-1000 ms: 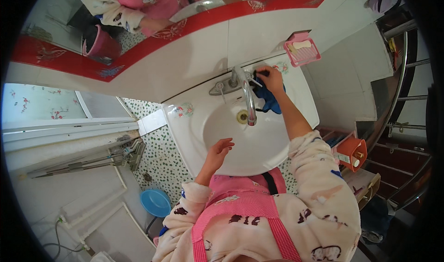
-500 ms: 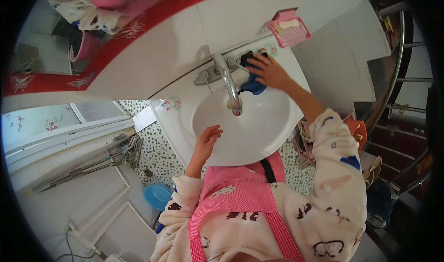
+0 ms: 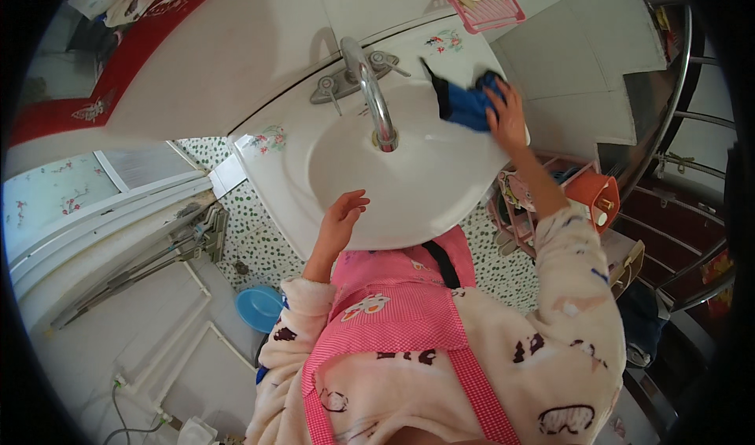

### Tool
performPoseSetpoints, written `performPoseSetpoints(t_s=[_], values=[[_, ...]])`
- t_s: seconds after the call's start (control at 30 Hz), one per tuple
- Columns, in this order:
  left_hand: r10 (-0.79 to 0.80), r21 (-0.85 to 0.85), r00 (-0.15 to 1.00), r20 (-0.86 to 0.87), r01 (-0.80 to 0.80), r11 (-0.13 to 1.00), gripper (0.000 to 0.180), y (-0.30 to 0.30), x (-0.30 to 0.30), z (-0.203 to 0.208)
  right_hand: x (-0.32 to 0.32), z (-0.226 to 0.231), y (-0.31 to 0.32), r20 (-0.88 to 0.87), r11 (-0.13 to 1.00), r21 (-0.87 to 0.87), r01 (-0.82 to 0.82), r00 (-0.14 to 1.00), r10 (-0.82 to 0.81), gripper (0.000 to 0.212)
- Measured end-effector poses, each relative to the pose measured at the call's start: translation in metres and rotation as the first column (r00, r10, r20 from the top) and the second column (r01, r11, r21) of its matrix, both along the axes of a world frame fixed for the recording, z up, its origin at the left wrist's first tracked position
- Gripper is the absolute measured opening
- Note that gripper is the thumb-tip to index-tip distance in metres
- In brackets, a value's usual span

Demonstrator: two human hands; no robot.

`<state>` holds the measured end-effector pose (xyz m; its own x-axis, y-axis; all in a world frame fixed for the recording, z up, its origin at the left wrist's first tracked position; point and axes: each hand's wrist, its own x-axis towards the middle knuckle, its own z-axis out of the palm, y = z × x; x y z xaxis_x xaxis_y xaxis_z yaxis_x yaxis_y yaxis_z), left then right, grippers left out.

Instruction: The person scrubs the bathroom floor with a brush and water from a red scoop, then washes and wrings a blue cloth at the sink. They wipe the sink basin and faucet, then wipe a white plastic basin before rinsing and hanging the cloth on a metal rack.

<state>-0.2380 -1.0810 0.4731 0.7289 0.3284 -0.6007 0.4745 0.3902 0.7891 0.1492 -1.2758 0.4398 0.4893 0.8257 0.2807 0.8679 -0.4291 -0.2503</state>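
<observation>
A blue and black cloth (image 3: 469, 108) lies bunched on the right rim of the white washbasin (image 3: 409, 229), partly over the bowl. My right hand (image 3: 507, 119) has its fingers bent over the cloth's right end, slightly blurred. Over the basin's near left edge hovers my left hand (image 3: 343, 215), open and holding nothing, its fingers loosely bent. At the back of the basin stands a chrome tap (image 3: 366, 83) with a lever handle on either side, its spout reaching over the bowl.
A pink soap dish (image 3: 486, 11) holding a bar is fixed to the wall behind the basin's right. Below on the right are a pink rack (image 3: 521, 223) and an orange container (image 3: 591, 197). A blue bowl (image 3: 259, 307) sits on the floor at left. Metal rails curve along the right.
My right hand has moved rightward with the cloth, from beside the tap to the basin's right rim. The left hand stays over the near left edge; the view has shifted slightly.
</observation>
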Motion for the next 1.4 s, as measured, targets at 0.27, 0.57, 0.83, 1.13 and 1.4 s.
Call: performPoseSetpoints(t_s=[0.27, 0.57, 0.83, 1.13, 1.4], values=[[-0.050, -0.003, 0.998, 0.043, 0.050, 0.999, 0.039, 0.006, -0.008, 0.002, -0.206, -0.006, -0.028, -0.192, 0.962, -0.024, 0.272, 0.943, -0.272, 0.046], [0.040, 0.057, 0.994, 0.104, -0.046, 0.997, 0.041, 0.048, -0.027, 0.018, -0.280, -0.052, 0.064, -0.607, 0.974, 0.050, -0.221, 0.768, 0.205, 0.046], [0.332, 0.115, 0.939, 0.088, -0.340, 0.933, 0.041, 0.099, -0.077, 0.029, -0.189, 0.040, 0.010, -0.547, 0.981, -0.070, 0.179, 0.816, -0.188, 0.050], [0.488, 0.114, 0.873, 0.024, -0.487, 0.866, 0.041, 0.120, -0.130, 0.009, -0.274, 0.030, 0.023, -0.613, 0.694, 0.102, -0.713, 0.504, 0.608, 0.039], [0.516, 0.124, 0.857, 0.010, -0.513, 0.850, 0.041, 0.126, -0.155, 0.004, -0.375, -0.024, 0.221, -0.092, 0.410, 0.276, -0.869, 0.401, 0.911, 0.020]])
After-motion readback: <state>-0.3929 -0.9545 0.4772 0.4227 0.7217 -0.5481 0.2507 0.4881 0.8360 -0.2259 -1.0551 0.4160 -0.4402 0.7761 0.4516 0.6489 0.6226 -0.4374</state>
